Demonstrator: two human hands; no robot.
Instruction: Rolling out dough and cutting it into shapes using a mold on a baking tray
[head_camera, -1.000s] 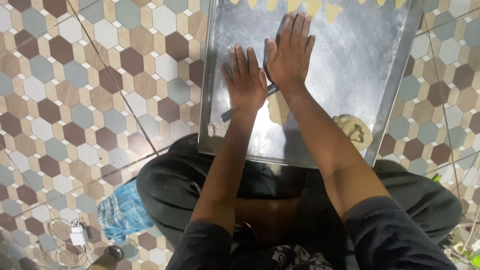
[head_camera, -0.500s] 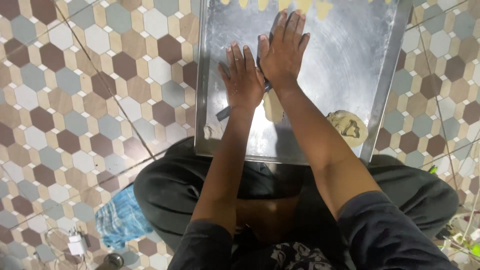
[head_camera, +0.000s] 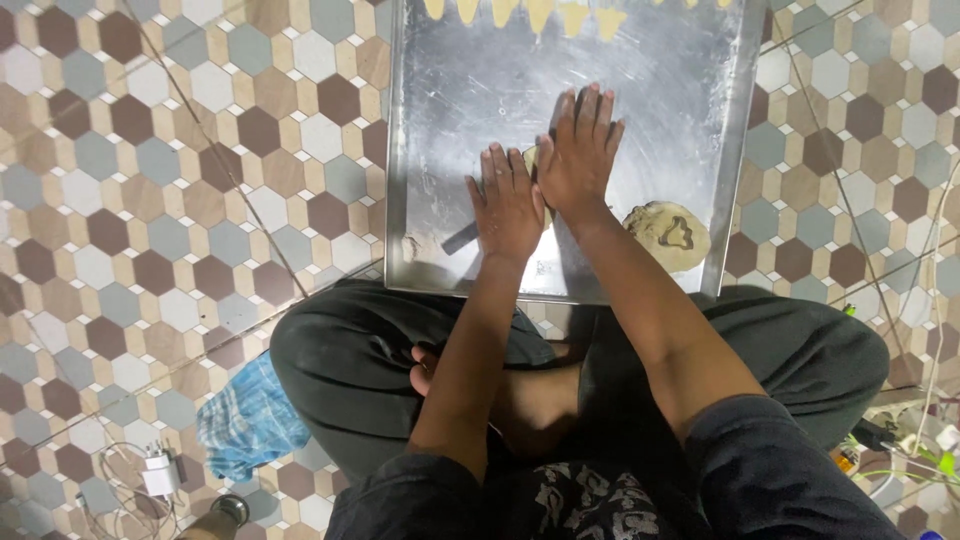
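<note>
A large metal tray (head_camera: 430, 120) lies on the tiled floor in front of my crossed legs. Both hands rest flat on it, fingers straight. My left hand (head_camera: 505, 205) presses on a dark rolling pin (head_camera: 460, 238), whose end sticks out to the left. My right hand (head_camera: 580, 155) lies beside it, a little farther away, over a flattened piece of pale dough (head_camera: 530, 158) that is mostly hidden. A dough lump (head_camera: 668, 235) with a shape cut out of it sits near the tray's near right corner.
Several pale cut-out dough pieces (head_camera: 540, 12) line the tray's far edge. A blue checked cloth (head_camera: 245, 420) lies by my left knee, with a white charger and cable (head_camera: 158, 472) near it. Cables and a plug strip (head_camera: 915, 430) are on the right.
Both hands have drawn back over the tray toward me, with the rolling pin under them. The view has shifted slightly.
</note>
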